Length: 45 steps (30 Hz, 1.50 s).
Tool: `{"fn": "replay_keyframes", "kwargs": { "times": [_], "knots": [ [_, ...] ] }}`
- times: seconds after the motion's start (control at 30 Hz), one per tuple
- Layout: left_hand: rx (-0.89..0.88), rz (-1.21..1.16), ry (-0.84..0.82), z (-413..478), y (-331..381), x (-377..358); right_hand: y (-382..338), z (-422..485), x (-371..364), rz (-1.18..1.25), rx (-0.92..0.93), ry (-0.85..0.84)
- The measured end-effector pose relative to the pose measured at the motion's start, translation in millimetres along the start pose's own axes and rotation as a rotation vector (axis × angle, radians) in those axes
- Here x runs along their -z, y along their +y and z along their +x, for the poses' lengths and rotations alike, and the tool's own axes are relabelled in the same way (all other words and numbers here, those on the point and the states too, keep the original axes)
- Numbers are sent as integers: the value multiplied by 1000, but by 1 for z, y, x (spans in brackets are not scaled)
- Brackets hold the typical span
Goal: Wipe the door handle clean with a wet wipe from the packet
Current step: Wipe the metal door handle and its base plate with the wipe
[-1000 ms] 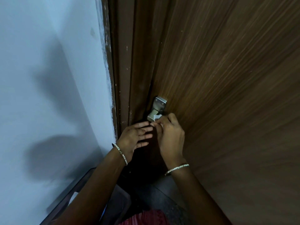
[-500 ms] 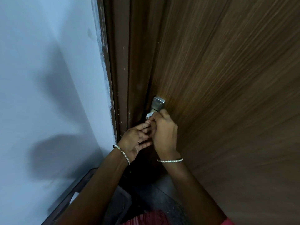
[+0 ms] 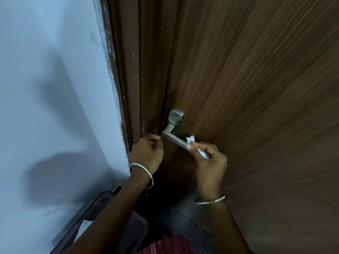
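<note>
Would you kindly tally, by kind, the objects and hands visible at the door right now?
Brushed-metal lever door handle: 1
Crumpled white wet wipe: 1
Thin silver bangles: 2
Hands, left hand and right hand: 2
Total: 6

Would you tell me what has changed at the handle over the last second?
The right hand slid the wet wipe from the door handle's bend out to its free end, baring the lever. The left hand stays by the door edge, off the handle.

Wet wipe (image 3: 201, 153) mostly hidden in right hand (image 3: 211, 162); lever tip covered.
</note>
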State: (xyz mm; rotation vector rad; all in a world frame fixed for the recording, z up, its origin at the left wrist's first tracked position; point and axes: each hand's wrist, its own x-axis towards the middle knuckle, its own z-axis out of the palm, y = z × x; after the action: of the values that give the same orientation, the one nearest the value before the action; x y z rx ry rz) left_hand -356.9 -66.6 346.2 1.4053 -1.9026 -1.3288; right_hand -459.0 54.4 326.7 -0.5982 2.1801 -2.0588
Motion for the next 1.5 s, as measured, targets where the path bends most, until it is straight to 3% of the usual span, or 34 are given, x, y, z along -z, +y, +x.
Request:
{"fn": "replay_keyframes", "kwargs": {
  "times": [0.03,0.1,0.2,0.3,0.5,0.9,1.17,1.3,1.4,1.5],
  "knots": [
    [-125,190,133,-5,1,1,-1,-1,3,145,-168,-6],
    [-347,343,254,-14,7,4,-3,-1,6,502,-494,-68],
    [-654,398,112,-13,13,2,-12,1,10,743,-799,-117],
    [-724,474,6,-10,12,3,-24,1,7,998,-968,-87],
    [-739,524,-9,-8,4,8,-35,-4,-1,1134,-1038,-81],
    [-742,603,-31,-12,-3,15,-16,-3,-35,1379,-1123,-266],
    [-784,594,-85,-5,-11,18,0,-15,-6,1175,-1008,-206],
    [-814,597,-135,-1,-13,21,15,-4,-10,1037,-1093,-37],
    [-817,593,-157,-2,-13,21,11,6,-36,908,-1162,-29],
    [-820,568,-167,-5,-10,23,6,20,-64,984,-1270,-10]
  ]
}}
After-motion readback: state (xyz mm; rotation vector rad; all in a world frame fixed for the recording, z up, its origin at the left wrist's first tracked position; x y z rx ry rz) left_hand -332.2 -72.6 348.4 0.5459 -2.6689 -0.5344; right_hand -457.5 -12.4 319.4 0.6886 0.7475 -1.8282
